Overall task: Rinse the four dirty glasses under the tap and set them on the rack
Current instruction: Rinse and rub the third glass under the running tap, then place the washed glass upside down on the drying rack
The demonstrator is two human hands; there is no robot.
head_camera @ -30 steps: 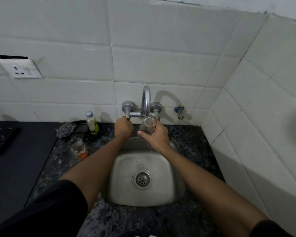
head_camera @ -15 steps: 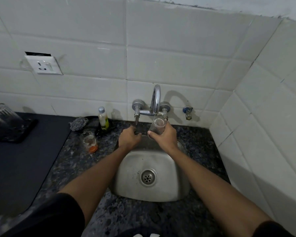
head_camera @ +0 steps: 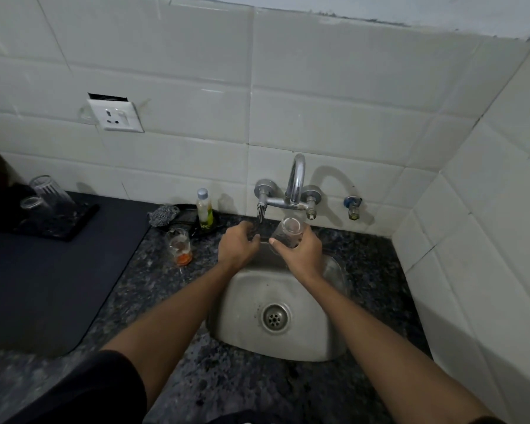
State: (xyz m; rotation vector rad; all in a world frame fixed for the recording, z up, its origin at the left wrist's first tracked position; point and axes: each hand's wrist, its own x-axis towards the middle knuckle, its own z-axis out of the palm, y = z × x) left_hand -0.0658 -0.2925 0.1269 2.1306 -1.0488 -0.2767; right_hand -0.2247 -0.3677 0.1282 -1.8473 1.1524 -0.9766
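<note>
Lowered from the tap handle, left hand (head_camera: 238, 245) hangs loosely curled; right hand (head_camera: 300, 250) grips the glass (head_camera: 288, 233).

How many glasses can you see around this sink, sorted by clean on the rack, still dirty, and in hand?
On the rack: 2, one taller glass and one shorter glass
Still dirty on the counter: 1, the glass with orange dregs
In hand: 1, the glass under the tap, held by the right hand
Total: 4

Sink (head_camera: 325, 341) as landmark. Basin floor open below both forearms. Left of sink: dirty glass (head_camera: 179, 246), bottle (head_camera: 205, 211), scrubber (head_camera: 163, 214) crowd the counter. Behind: tap (head_camera: 294, 191). Right: tiled wall (head_camera: 487, 240) close.
</note>
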